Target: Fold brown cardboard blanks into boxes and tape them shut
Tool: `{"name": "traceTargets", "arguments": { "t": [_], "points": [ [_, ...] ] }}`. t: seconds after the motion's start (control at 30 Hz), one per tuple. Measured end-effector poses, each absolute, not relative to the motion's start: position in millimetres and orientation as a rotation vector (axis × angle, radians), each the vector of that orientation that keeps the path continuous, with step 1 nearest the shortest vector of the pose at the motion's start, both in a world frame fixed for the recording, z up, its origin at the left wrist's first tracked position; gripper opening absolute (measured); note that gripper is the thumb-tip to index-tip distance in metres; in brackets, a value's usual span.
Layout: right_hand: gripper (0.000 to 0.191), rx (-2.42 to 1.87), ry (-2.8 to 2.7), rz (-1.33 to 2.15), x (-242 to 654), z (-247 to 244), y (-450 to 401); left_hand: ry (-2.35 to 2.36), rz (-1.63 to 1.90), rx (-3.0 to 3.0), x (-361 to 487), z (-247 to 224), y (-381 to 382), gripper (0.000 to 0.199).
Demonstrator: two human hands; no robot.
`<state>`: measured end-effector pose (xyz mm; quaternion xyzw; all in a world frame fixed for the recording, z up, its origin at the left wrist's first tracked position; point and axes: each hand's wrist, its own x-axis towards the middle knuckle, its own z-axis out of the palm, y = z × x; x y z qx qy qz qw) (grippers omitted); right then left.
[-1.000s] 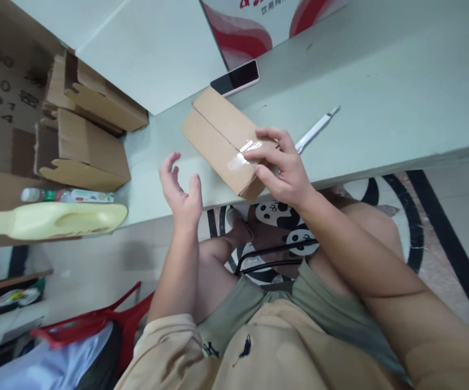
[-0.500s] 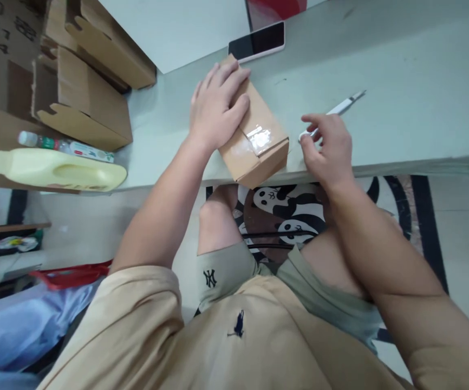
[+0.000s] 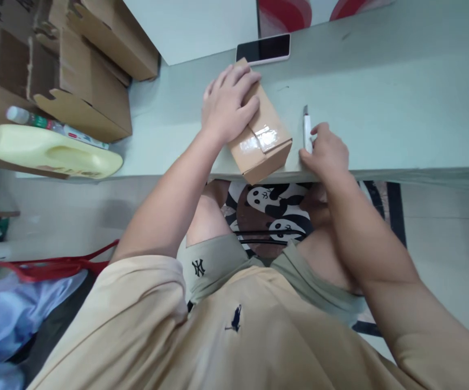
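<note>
A small brown cardboard box sits at the near edge of the table, with shiny clear tape over its closed near end. My left hand lies over the box's far left part, fingers wrapped across its top. To the right of the box, my right hand has a white utility knife between thumb and fingers. The knife's metal blade tip points away from me, apart from the box. My fingers partly hide its near end.
A phone lies just beyond the box, before a white panel. At left stand brown cartons, a pale yellow bottle and a small clear bottle. The pale green table ends close to my knees.
The knife has swung from pointing away to the right to pointing straight away from me, turned by my right hand. My left hand stays on the box. The view has shifted slightly.
</note>
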<state>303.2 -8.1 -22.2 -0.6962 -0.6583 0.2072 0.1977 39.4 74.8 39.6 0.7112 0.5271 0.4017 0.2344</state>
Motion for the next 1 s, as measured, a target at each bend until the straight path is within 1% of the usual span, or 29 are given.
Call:
{"name": "traceTargets", "arguments": {
  "t": [0.07,0.17,0.23,0.33,0.43,0.5,0.57,0.6,0.7,0.73,0.8,0.87,1.0],
  "points": [
    [0.049,-1.964,-1.802,0.606,303.5,-15.8,-6.8,1.455,1.057,2.039,39.1,34.8,77.4,0.038],
    [0.047,-1.960,-1.762,0.593,304.0,-2.4,-11.4,1.463,1.069,2.003,42.7,36.3,74.9,0.037],
    [0.043,-1.894,-1.736,0.669,305.1,5.5,-16.8,1.461,1.115,1.889,45.1,38.2,72.1,0.040],
    [0.037,-1.704,-1.624,0.929,307.8,12.8,-23.7,1.464,1.260,1.690,45.3,36.0,70.5,0.045],
    [0.033,-1.404,-1.543,1.047,310.5,17.7,-29.7,1.432,1.305,1.813,43.1,31.0,68.8,0.046],
    [0.041,-1.213,-1.572,0.961,311.4,20.8,-35.9,1.419,1.212,2.009,44.4,33.2,63.1,0.044],
    [0.052,-1.135,-1.588,0.768,311.1,23.6,-45.1,1.500,1.048,2.114,51.1,43.2,51.9,0.041],
    [0.049,-1.112,-1.573,0.640,310.5,24.9,-50.5,1.584,0.949,2.120,56.7,50.8,44.8,0.042],
    [0.016,-1.020,-1.512,0.300,307.2,28.4,-66.7,1.885,0.668,2.049,79.1,76.7,24.0,0.049],
    [0.012,-0.970,-1.506,0.241,306.0,29.8,-70.9,1.955,0.575,2.020,86.6,83.9,19.2,0.053],
    [0.017,-0.860,-1.515,0.227,303.7,33.2,-76.5,2.041,0.458,1.968,99.0,93.3,14.3,0.060],
    [0.022,-0.763,-1.555,0.262,302.7,37.8,-78.6,2.067,0.446,1.927,106.2,96.5,14.2,0.065],
    [0.014,-0.731,-1.732,0.268,306.8,49.4,-77.3,2.068,0.443,1.901,109.3,96.2,17.0,0.071]
  ]
}}
